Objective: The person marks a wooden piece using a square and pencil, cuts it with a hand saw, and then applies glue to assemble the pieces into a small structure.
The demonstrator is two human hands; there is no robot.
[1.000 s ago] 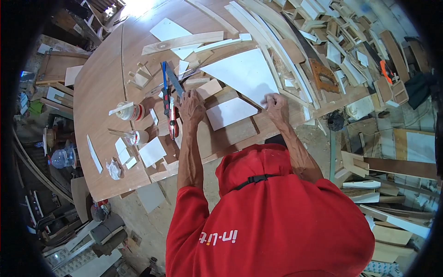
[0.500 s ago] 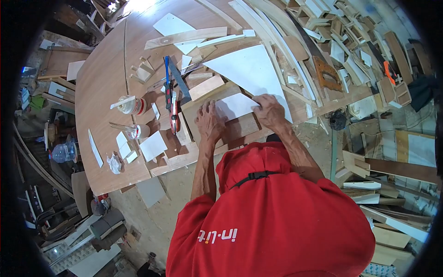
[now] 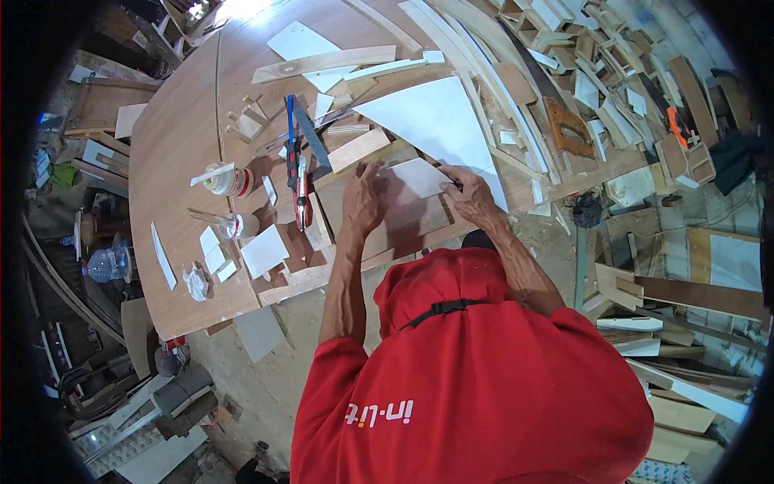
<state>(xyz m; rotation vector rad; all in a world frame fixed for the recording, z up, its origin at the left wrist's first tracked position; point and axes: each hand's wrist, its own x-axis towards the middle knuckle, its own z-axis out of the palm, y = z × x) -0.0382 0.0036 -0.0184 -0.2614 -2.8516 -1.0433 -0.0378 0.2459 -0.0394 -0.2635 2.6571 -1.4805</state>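
A small white board [image 3: 417,179] is held tilted between both hands, its near edge in shadow. At its left end, the fingers of my left hand [image 3: 365,198] are curled and closed on the edge. My right hand [image 3: 471,196] pinches the right corner between thumb and fingers. Below the board lies a brown wooden panel [image 3: 415,224] near the table's front edge. Just beyond my left hand rests a pale wood block [image 3: 359,151]. A large white panel [image 3: 443,129] spreads out past my right hand.
On the table [image 3: 173,129], left of the hands, are a red-handled tool [image 3: 301,202], a blue bar clamp [image 3: 291,121], a labelled tub [image 3: 234,181] and a cup with sticks [image 3: 239,226]. A handsaw [image 3: 568,129] lies at the right edge. Wood offcuts [image 3: 613,97] are piled beyond.
The white board has been lifted and tilted off the panel where it lay flat. My left hand has turned and its fingers have curled; my right hand now pinches the corner.
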